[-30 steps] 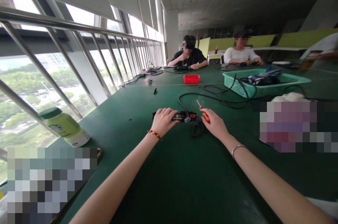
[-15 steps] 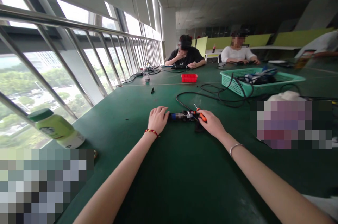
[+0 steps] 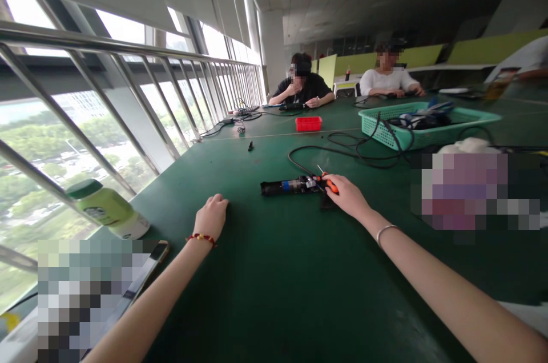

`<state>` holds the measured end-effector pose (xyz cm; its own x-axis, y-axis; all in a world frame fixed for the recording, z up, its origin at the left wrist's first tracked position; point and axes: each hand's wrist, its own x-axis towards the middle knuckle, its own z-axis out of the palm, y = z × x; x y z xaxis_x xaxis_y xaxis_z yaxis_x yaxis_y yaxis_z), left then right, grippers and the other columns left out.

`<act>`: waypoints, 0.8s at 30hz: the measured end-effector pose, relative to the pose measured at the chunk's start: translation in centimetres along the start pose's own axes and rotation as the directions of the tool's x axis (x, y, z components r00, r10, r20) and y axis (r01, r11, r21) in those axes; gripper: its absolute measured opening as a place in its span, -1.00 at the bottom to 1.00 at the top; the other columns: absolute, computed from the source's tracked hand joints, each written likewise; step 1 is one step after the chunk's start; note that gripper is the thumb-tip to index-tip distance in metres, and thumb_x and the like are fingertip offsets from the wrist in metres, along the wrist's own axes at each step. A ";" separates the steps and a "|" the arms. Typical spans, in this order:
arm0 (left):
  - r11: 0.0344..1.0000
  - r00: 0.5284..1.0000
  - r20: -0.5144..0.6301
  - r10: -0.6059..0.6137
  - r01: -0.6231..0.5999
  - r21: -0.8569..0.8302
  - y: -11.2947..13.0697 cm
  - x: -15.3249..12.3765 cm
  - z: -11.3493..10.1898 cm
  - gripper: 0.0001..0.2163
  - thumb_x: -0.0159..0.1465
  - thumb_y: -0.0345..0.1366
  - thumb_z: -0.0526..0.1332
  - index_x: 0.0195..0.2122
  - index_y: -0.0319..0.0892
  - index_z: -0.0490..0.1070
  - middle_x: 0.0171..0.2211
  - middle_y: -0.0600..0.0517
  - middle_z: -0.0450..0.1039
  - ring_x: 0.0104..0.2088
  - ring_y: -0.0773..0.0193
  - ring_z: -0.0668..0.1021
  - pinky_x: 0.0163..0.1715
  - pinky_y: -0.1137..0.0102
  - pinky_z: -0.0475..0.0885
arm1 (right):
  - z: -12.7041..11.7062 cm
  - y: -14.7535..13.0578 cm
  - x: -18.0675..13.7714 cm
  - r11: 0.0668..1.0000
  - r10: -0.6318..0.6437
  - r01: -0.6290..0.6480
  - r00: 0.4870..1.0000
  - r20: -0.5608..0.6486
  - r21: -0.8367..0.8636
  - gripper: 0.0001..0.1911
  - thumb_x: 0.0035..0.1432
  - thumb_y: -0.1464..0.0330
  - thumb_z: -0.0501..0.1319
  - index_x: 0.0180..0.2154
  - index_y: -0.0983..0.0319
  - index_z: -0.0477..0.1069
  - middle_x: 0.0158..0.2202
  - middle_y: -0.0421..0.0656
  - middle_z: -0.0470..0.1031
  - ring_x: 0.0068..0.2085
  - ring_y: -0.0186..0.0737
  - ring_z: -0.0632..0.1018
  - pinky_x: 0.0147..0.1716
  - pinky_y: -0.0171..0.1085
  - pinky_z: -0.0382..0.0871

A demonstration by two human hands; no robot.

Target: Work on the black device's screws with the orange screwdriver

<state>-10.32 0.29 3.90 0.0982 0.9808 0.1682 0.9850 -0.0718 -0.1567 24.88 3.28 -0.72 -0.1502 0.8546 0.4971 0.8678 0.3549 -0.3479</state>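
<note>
A black tube-shaped device (image 3: 287, 185) with a blue band and exposed wiring lies on the green table (image 3: 274, 271), its black cable (image 3: 342, 152) trailing toward the back. My right hand (image 3: 347, 197) rests at the device's right end, closed on an orange-handled screwdriver (image 3: 329, 180) whose thin tip points up and left. My left hand (image 3: 211, 216) rests on the table left of the device, apart from it, fingers curled under with nothing seen in them.
A green-capped bottle (image 3: 106, 209) lies on its side at the left by the window railing, a phone (image 3: 148, 263) beside it. A teal basket (image 3: 423, 123) of cables stands back right, a red tray (image 3: 309, 124) behind. Two people sit at the far end.
My left hand has let go of the device and drawn back toward me and to the left. The device now lies alone on the table; my right hand keeps the screwdriver.
</note>
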 end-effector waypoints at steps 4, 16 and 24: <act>0.948 0.953 -0.063 0.295 -0.300 -0.107 5.1 -1.7 -0.5 -0.68 0.25 -0.50 -0.03 -0.11 -0.14 0.43 -0.16 -0.07 0.40 -0.13 0.18 0.44 -0.23 0.36 0.43 | -0.1 0.0 -0.1 1.000 -0.008 0.008 1.000 -0.001 0.013 -0.72 0.13 0.40 0.08 -0.09 0.18 0.35 -0.15 -0.08 0.47 -0.16 -0.11 0.47 -0.24 -0.18 0.39; 0.726 0.955 -0.045 0.293 -0.252 -0.640 17.8 1.1 -0.3 -0.83 0.15 -0.30 0.25 -0.22 -0.12 0.50 -0.32 0.04 0.48 -0.29 0.26 0.49 -0.27 0.39 0.37 | 0.1 0.1 0.2 1.000 -0.029 0.029 0.999 -0.022 0.005 -0.72 0.10 0.42 0.08 -0.11 0.18 0.36 -0.18 -0.10 0.47 -0.17 -0.14 0.46 -0.22 -0.20 0.37; 0.751 0.981 0.029 0.190 -0.126 -0.649 19.1 1.0 -1.1 -0.86 0.11 -0.24 0.29 -0.32 -0.15 0.44 -0.39 0.05 0.53 -0.26 0.17 0.51 -0.23 0.29 0.34 | 0.2 0.2 0.3 1.000 -0.017 0.018 1.000 -0.016 0.012 -0.70 0.08 0.44 0.07 -0.11 0.18 0.36 -0.18 -0.10 0.46 -0.16 -0.15 0.45 -0.22 -0.21 0.36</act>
<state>8.75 -0.27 2.18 0.2794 0.9541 0.1073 0.8188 -0.2952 0.4923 24.94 3.69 -0.84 -0.1578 0.8423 0.5154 0.8592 0.3744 -0.3488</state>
